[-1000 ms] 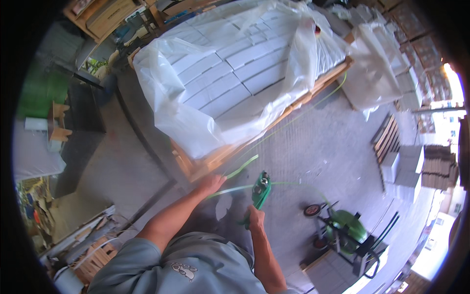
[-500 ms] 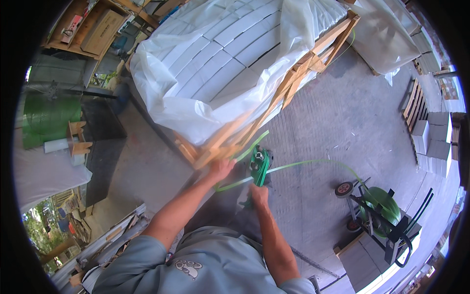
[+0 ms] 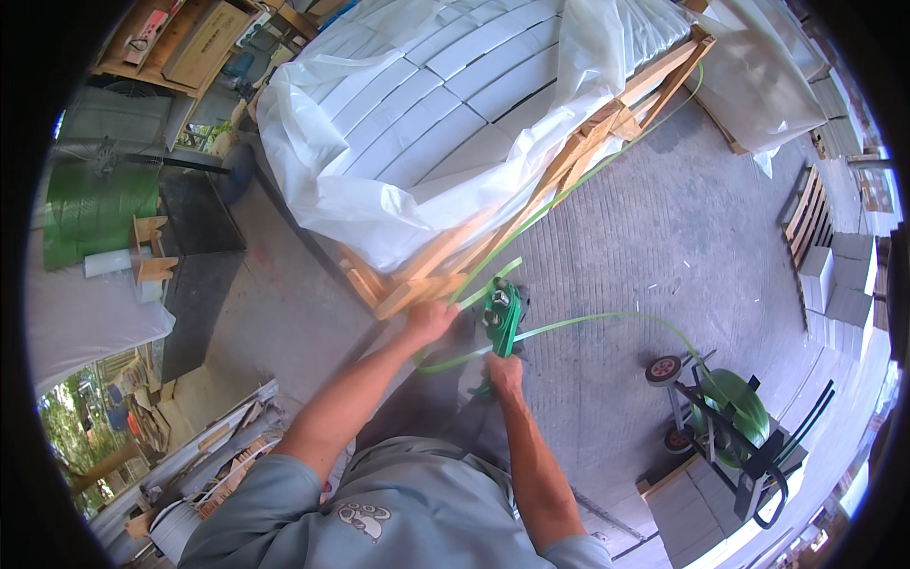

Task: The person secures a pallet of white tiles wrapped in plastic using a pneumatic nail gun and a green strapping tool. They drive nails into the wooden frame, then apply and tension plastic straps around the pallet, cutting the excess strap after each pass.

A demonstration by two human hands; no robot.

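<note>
My left hand (image 3: 431, 322) is closed around a green plastic strap (image 3: 578, 326) close to the near corner of a wooden crate (image 3: 436, 284). A free strap end sticks out past my fingers toward the tool. My right hand (image 3: 505, 372) grips the handle of a green strapping tool (image 3: 502, 313), held just right of the crate corner. Behind the tool the strap runs right to a green coil (image 3: 744, 417) on a wheeled cart. Another length stretches along the crate's right side to its far corner. The crate holds pale blocks (image 3: 417, 104) under clear plastic film (image 3: 379, 213).
The cart (image 3: 678, 398) stands at the lower right beside grey boxes (image 3: 697, 503). A wooden pallet (image 3: 806, 213) and stacked grey blocks (image 3: 839, 284) are farther right. At the left are a dark panel (image 3: 204, 256) and a large fan (image 3: 109, 156); scrap wood (image 3: 218, 455) lies lower left.
The strap along the crate's right side, partly slack or hidden before, now shows as a long line from the far corner toward my left hand. Both hands keep their hold, and the view has shifted slightly.
</note>
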